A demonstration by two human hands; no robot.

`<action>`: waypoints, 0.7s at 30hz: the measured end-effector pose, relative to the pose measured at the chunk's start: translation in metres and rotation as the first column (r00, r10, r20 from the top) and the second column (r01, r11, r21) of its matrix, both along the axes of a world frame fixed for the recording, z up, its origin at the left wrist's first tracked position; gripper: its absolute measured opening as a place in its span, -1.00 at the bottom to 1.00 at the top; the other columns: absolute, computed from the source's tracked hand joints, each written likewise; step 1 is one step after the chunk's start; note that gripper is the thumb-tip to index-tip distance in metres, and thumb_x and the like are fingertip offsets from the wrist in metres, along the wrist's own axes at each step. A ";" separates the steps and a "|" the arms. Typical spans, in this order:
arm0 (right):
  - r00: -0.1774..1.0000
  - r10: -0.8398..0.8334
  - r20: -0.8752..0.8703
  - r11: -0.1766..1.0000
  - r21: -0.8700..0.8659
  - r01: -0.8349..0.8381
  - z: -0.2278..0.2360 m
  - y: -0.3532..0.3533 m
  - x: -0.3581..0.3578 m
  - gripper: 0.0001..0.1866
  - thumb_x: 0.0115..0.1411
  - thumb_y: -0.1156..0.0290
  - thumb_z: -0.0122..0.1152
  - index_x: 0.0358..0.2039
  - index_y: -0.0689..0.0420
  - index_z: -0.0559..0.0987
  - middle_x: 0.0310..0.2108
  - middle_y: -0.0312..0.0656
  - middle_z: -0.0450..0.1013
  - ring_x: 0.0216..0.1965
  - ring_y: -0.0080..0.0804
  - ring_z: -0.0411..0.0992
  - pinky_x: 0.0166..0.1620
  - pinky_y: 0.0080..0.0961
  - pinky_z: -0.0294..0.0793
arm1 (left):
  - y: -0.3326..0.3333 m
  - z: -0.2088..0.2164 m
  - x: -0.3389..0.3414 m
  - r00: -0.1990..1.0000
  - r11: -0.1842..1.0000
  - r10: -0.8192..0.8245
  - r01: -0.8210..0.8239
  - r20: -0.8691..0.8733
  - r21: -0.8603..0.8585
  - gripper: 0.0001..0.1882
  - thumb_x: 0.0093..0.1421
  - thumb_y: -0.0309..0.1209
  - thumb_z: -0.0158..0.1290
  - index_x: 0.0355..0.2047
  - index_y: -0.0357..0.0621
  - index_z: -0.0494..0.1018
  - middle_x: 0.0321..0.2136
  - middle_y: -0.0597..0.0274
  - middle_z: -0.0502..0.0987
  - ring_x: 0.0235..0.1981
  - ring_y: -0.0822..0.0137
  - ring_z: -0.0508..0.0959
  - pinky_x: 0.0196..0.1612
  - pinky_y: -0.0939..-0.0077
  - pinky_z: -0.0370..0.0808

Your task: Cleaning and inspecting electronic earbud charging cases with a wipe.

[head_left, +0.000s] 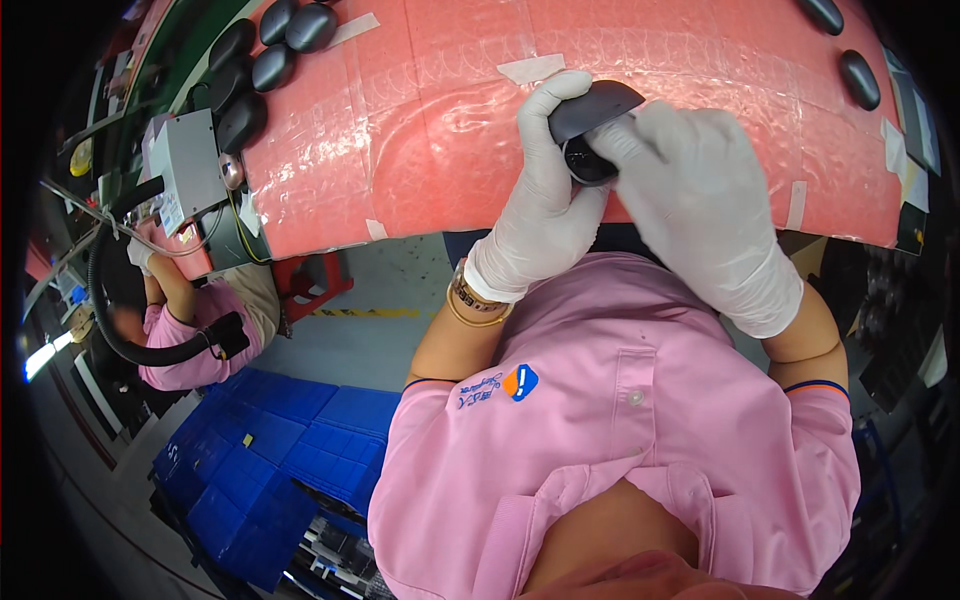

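My left hand (pixel 545 190), in a white glove, grips a dark rounded case (pixel 597 108) above the near part of the table. The case's glossy curved lid stands tilted away from its lower part, and a dark inside with small pale marks shows between them. My right hand (pixel 700 190), also gloved in white, is at the right side of the case. Its fingers are bent together against the opening and slightly blurred. Whatever those fingertips pinch is hidden. On my left wrist are a watch (pixel 472 293) and a thin bracelet.
Pink sheeting with tape strips covers the table (pixel 420 130). Several dark rounded cases (pixel 272 68) lie at the far left, two more (pixel 858 80) at the far right. A grey box (pixel 188 165) with wires stands left. Another person (pixel 200 330) sits beyond blue crates (pixel 270 450).
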State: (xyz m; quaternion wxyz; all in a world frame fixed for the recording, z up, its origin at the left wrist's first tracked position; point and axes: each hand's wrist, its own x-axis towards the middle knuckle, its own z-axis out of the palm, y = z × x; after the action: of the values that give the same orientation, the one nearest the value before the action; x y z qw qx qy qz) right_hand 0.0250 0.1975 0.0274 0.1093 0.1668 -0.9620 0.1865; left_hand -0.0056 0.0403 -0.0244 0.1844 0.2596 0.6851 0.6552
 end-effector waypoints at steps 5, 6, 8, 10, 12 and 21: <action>0.994 0.070 0.078 0.995 -0.078 -0.064 -0.004 0.031 0.001 -0.53 -0.10 0.66 0.15 -0.10 0.08 0.55 -0.51 -0.25 0.26 -0.45 -0.33 0.28 -0.29 -0.42 0.26 | 0.003 0.000 0.002 0.978 0.978 -0.016 -0.028 0.208 0.207 -0.22 0.01 -0.91 -0.26 0.19 -0.01 -0.12 -0.05 0.04 0.31 -0.18 0.32 0.48 -0.14 0.52 0.48; 0.992 0.081 0.095 0.990 -0.127 -0.069 -0.004 0.035 0.004 -0.56 -0.10 0.67 0.14 -0.13 0.09 0.57 -0.51 -0.24 0.27 -0.44 -0.33 0.28 -0.30 -0.43 0.27 | 0.003 0.000 0.002 0.977 0.978 -0.018 -0.027 0.212 0.209 -0.22 0.01 -0.91 -0.26 0.19 -0.01 -0.12 -0.05 0.04 0.31 -0.18 0.32 0.48 -0.14 0.52 0.48; 0.989 0.093 0.115 0.982 -0.176 -0.072 -0.005 0.037 0.006 -0.58 -0.09 0.68 0.13 -0.16 0.10 0.59 -0.50 -0.24 0.27 -0.44 -0.32 0.27 -0.31 -0.43 0.28 | 0.003 0.001 0.001 0.989 0.986 -0.063 0.041 0.134 0.162 -0.23 -0.01 -0.92 -0.29 0.18 -0.03 -0.12 -0.08 0.06 0.33 -0.20 0.34 0.47 -0.17 0.52 0.48; 0.987 0.045 0.155 0.984 -0.177 -0.018 -0.005 0.035 0.005 -0.63 -0.08 0.67 0.14 -0.20 0.12 0.60 -0.50 -0.24 0.29 -0.43 -0.30 0.28 -0.32 -0.43 0.30 | 0.003 0.002 0.001 0.988 0.988 -0.061 0.040 0.144 0.149 -0.23 -0.02 -0.92 -0.30 0.18 -0.04 -0.11 -0.08 0.07 0.33 -0.21 0.36 0.46 -0.17 0.53 0.48; 0.986 0.035 0.165 0.980 -0.200 -0.002 -0.004 0.033 0.005 -0.65 -0.05 0.67 0.13 -0.20 0.12 0.60 -0.50 -0.23 0.29 -0.44 -0.30 0.28 -0.33 -0.45 0.31 | 0.004 0.002 0.002 0.987 0.990 -0.059 0.038 0.152 0.136 -0.23 -0.03 -0.92 -0.31 0.18 -0.06 -0.10 -0.09 0.07 0.33 -0.22 0.38 0.46 -0.18 0.53 0.47; 0.690 0.238 0.683 0.508 -0.693 0.511 -0.012 0.060 -0.006 -0.72 0.08 0.60 -0.04 -0.22 0.29 0.58 -0.37 -0.29 0.48 -0.41 -0.59 0.31 -0.26 -0.60 0.34 | 0.001 0.002 0.002 0.992 0.995 -0.070 0.063 0.107 0.072 -0.24 -0.04 -0.89 -0.32 0.19 -0.08 -0.10 -0.10 0.08 0.33 -0.21 0.38 0.45 -0.18 0.53 0.47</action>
State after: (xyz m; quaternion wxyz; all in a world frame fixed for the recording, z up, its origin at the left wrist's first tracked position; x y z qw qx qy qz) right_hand 0.0195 0.2573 0.0155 -0.1860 -0.0793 -0.7149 0.6693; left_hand -0.0037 0.0411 -0.0226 0.2343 0.2523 0.6420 0.6851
